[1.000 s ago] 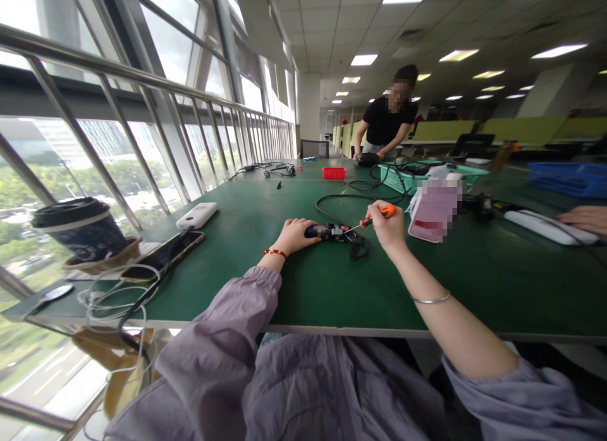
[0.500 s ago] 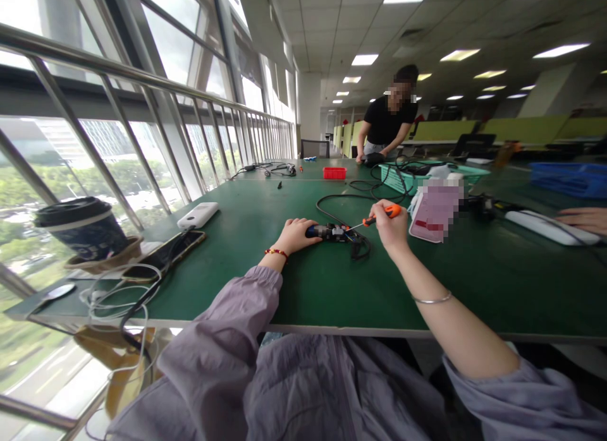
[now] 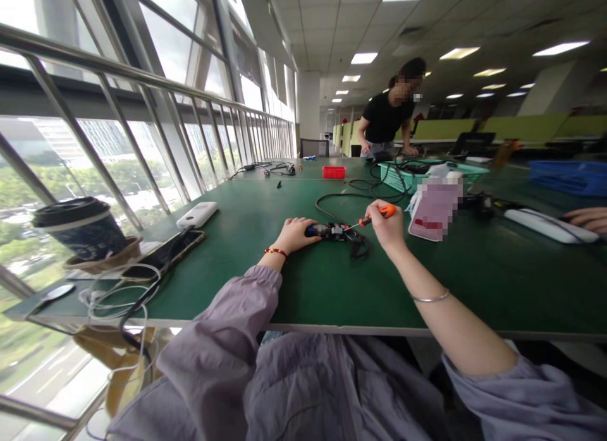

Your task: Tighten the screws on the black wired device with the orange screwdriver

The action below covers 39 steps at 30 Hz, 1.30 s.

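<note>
My left hand (image 3: 296, 234) is wrapped round the blue and black end of a cylindrical device (image 3: 327, 231), which lies on the green table (image 3: 227, 283). Its right part looks opened up, with small dark pieces and thin wires showing. In my right hand (image 3: 386, 225) is a screwdriver (image 3: 383, 213) with an orange and black handle; its thin shaft points left and down, and the tip is at the device's right part. Whether the tip touches a screw is too small to tell. A black cable (image 3: 327, 196) curves behind the device, and a dark loop of it lies just right.
Right of my right hand stands a pink phone (image 3: 432, 213), before a green basket (image 3: 396, 179) of cables. Farther back are a red tray (image 3: 334, 172) and a person (image 3: 386, 122). At left are a cup (image 3: 85, 229), a white power bank (image 3: 198, 215) and a dark phone (image 3: 164, 256).
My right hand and the screwdriver have shifted slightly left, towards the device. The person at the back has straightened somewhat and moved their hands apart. My left hand has stayed in place.
</note>
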Available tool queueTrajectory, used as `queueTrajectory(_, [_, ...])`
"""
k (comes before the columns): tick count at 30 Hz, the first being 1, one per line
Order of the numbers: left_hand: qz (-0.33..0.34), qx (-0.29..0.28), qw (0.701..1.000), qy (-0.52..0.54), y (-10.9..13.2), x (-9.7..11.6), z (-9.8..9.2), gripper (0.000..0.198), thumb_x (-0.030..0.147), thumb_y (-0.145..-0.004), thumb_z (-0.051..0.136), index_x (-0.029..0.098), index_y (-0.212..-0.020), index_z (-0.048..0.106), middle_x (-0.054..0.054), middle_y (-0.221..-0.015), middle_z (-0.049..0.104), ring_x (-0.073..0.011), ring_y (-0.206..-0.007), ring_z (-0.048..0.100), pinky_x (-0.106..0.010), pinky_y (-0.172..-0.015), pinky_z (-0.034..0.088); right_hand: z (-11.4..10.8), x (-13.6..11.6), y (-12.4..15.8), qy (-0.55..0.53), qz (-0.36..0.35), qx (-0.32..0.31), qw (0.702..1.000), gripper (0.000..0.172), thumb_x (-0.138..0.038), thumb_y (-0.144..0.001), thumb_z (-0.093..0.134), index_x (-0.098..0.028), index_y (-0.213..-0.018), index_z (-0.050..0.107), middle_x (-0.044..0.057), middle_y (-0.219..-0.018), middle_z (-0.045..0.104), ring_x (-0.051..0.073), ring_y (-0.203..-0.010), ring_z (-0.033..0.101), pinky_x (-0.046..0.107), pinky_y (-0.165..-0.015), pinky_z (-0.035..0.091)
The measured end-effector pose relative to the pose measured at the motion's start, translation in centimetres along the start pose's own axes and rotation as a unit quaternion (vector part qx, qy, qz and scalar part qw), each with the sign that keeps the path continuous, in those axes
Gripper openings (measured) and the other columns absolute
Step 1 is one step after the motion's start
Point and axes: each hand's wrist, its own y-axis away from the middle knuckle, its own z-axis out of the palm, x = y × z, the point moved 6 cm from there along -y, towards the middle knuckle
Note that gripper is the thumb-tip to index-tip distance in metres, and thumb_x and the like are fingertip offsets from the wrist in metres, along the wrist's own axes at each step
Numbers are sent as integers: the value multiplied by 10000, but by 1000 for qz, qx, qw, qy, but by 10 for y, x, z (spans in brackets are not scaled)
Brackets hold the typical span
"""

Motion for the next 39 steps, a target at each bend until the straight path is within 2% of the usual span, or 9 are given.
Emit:
queueTrajectory(4, [0,1,1000,-1,0,0,0,472,520,-795,571,252,-1184,574,-50,-1134,634,-265,-1084,543,-392,-942,338,-2,2,0,10,23,18,1000,190,-239,-645,485,-197,-460,490,-17,-471,495,123,-516,482,241,-527,376])
queueTrajectory(8, [0,0,1000,-1,0,0,0,477,522,-795,570,246,-1184,575,-54,-1138,632,-267,-1085,543,-395,-940,340,-3,-1,0,-4,15,27,1000,193,-232,-648,478,-198,-458,485,-20,-463,496,118,-490,481,237,-513,383])
queueTrajectory(15, [3,0,1000,-3,0,0,0,474,519,-797,570,245,-1183,579,-54,-1137,633,-269,-1085,545,-399,-934,346,-2,4,0,-38,30,15,999,199,-231,-664,489,-199,-468,496,-35,-420,441,117,-460,491,227,-478,363])
queueTrajectory(19, [4,3,1000,-2,0,0,0,475,520,-791,578,243,-1177,583,-54,-1126,638,-269,-1078,548,-402,-937,347,0,6,0,-29,26,12,999,199,-227,-658,495,-192,-463,511,-29,-447,475,111,-473,489,229,-503,375])
queueTrajectory(28, [2,3,1000,0,-1,-1,1,474,526,-789,573,255,-1177,582,-51,-1127,635,-269,-1083,546,-399,-944,344,-3,7,-1,-38,35,31,998,193,-226,-662,494,-195,-472,514,-36,-424,437,114,-466,480,222,-473,356])
queueTrajectory(35, [0,-1,1000,-2,-1,-1,1,478,531,-792,563,259,-1184,573,-48,-1140,630,-265,-1088,539,-397,-948,339,2,9,-1,-51,32,-3,998,190,-231,-666,508,-197,-479,510,-37,-436,441,116,-493,496,221,-485,368])
queueTrajectory(39, [0,-3,1000,0,-1,-1,1,477,531,-791,562,262,-1186,572,-49,-1138,628,-267,-1092,537,-395,-946,337,0,9,-3,-45,33,-1,998,182,-227,-648,501,-200,-468,503,-37,-426,435,114,-470,481,223,-471,366])
